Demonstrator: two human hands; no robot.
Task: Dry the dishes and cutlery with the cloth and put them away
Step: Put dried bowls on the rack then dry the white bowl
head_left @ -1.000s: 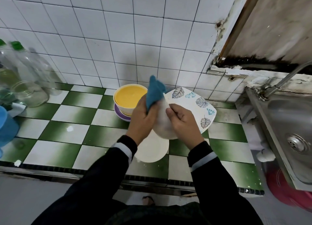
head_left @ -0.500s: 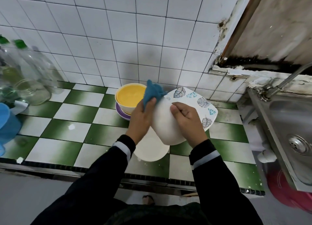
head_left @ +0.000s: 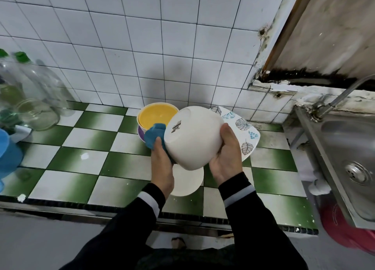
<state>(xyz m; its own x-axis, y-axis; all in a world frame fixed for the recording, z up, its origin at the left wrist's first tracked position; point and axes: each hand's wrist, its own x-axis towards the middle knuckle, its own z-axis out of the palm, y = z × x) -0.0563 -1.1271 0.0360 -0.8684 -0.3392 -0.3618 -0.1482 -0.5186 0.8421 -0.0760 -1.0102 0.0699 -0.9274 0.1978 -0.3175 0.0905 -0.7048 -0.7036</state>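
Above the back of the surface [head_left: 81, 162], the bowl [head_left: 192, 140] has turned base toward the camera, mouth away; right grip [head_left: 226, 158] clasps its side, left grip [head_left: 161, 164] holds the cloth [head_left: 154, 134], now lower, against it.

Open counter [head_left: 81, 168] front-left; yellow bowl [head_left: 155, 116], leaf-print plate [head_left: 246, 131] at the back; sink [head_left: 345, 148] at right.

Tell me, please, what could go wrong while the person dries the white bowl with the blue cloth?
1. The white bowl is held tilted in the air between the right hand and the left hand with the blue cloth; it may slip onto the white plate beneath.
2. The cloth is near the yellow bowl; a wide wipe might knock it.
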